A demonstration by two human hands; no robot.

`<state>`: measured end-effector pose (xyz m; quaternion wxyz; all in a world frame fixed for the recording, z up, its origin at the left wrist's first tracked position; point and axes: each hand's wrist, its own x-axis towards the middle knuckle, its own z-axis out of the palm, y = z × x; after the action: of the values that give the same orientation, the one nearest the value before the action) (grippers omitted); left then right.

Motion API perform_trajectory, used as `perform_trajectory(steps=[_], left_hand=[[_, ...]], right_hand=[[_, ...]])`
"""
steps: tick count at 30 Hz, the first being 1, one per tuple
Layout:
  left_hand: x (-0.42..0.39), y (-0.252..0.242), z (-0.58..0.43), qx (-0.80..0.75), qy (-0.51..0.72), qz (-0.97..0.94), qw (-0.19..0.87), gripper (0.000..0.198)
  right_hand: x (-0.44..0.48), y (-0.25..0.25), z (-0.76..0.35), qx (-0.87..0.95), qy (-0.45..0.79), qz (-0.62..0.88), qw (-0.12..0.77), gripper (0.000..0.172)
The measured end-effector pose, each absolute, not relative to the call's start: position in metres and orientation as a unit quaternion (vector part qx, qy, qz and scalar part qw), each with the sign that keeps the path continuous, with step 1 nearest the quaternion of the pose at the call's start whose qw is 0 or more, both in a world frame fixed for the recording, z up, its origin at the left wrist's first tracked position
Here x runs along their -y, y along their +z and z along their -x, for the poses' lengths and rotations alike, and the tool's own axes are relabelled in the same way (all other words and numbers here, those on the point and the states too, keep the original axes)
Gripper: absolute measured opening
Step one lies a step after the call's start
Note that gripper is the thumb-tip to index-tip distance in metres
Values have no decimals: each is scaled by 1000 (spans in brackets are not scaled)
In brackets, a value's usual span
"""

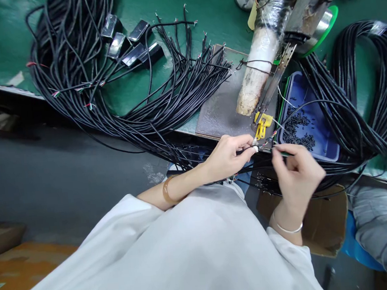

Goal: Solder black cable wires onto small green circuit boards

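Observation:
My left hand (233,154) is closed in a pinch on the end of a black cable (244,149) at the table's front edge. One of its fingertips has a white wrapping. To the right, my right hand (297,167) is slightly blurred, its thumb and forefinger pressed together close to thin coloured wires (274,134). What it pinches is too small to make out. Just beyond the fingertips is a yellow clip (263,126) below metal rods (277,79). A blue tray (331,151) holding small black tube pieces (297,129) lies beyond my right hand.
A large bundle of black cables (176,106) with stripped ends covers the left of the green table (0,26). A coiled bundle (361,89) lies right. A white wrapped tube (253,76) hangs over a brown board (224,110). Below stands a cardboard box (329,228); another person's leg (384,232) is at right.

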<state>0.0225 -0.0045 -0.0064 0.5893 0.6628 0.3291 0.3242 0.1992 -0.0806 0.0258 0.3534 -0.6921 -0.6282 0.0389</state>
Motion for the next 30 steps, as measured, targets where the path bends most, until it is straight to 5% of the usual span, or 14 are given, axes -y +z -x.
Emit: perform_trajectory(steps=[4, 10, 14, 20, 30], left_hand=[[4, -9, -22, -326, 326, -630, 625, 23], [2, -12, -24, -326, 320, -622, 636, 21], [1, -12, -24, -331, 323, -613, 640, 19], [1, -9, -26, -336, 335, -601, 644, 18], [4, -5, -25, -337, 335, -629, 615, 18]], right_hand=[[70, 37, -250, 614, -125, 754, 198, 17], [25, 19, -303, 618, -83, 771, 128, 22], [23, 20, -296, 611, -45, 770, 179, 14], [64, 35, -230, 500, 128, 695, 500, 11], [69, 15, -190, 527, 237, 683, 447, 12]])
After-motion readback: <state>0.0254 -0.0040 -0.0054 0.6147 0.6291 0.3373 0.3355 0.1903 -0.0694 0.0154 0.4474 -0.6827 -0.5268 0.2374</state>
